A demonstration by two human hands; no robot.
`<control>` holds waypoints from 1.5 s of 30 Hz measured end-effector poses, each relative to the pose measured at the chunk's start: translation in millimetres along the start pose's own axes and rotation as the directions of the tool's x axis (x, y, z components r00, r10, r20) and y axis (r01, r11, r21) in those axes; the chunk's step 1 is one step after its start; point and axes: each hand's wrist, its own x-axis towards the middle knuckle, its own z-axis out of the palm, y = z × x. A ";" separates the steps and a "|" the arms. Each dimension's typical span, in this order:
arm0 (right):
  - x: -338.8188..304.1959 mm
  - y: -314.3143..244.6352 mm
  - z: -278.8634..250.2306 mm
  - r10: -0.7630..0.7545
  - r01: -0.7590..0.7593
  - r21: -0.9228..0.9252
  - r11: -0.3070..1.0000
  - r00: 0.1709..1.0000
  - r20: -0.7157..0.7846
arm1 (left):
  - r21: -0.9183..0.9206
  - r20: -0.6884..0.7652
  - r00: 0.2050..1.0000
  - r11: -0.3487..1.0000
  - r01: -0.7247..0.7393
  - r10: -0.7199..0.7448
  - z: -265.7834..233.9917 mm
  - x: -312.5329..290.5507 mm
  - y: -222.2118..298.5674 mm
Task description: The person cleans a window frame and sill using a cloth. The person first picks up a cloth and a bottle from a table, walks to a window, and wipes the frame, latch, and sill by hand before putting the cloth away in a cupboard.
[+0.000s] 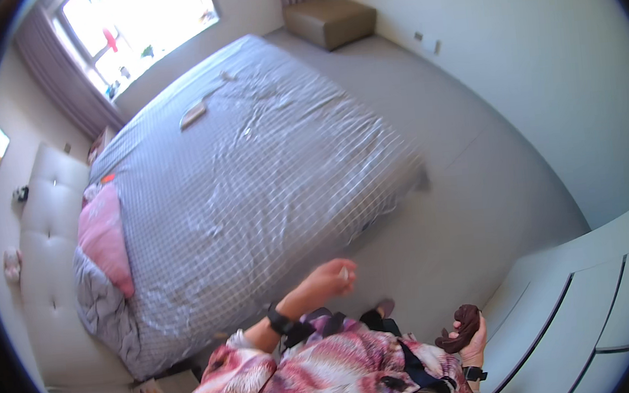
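My left hand (pixel 329 279) is raised in front of my body, beside the near edge of the bed. Its fingers are curled closed, with a small whitish spot showing at the fingertips that is too small to name. Low at the right, my right hand (pixel 476 345) grips a crumpled dark brown cloth (pixel 461 327), bunched up in the fingers. That hand is close to the pale cabinet front (pixel 541 311). Both wrists carry black bands. The bed (pixel 252 172) has a grey checked sheet with many wrinkles.
A flat beige object (pixel 193 115) lies on the bed. A pink pillow (pixel 104 233) and a bunched grey cover (pixel 103 305) rest by the tufted headboard (pixel 53 242). Grey floor (pixel 478 182) runs between bed and wall; a brown ottoman (pixel 331 21) stands in the far corner.
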 end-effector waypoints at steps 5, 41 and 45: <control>45.6 -85.1 34.1 0.043 -0.033 -0.099 0.995 0.994 0.101 | -0.045 -0.057 0.998 0.999 -0.021 0.018 33.9 22.7 6.4; 217.3 -276.6 103.6 -0.356 0.277 -0.748 0.603 0.933 0.059 | 0.259 0.166 0.969 0.956 0.135 -0.182 149.6 419.4 213.8; 276.0 -314.5 141.5 -0.335 0.235 -0.715 0.658 0.942 0.001 | 0.255 0.195 0.962 0.957 0.137 -0.190 197.3 483.5 282.4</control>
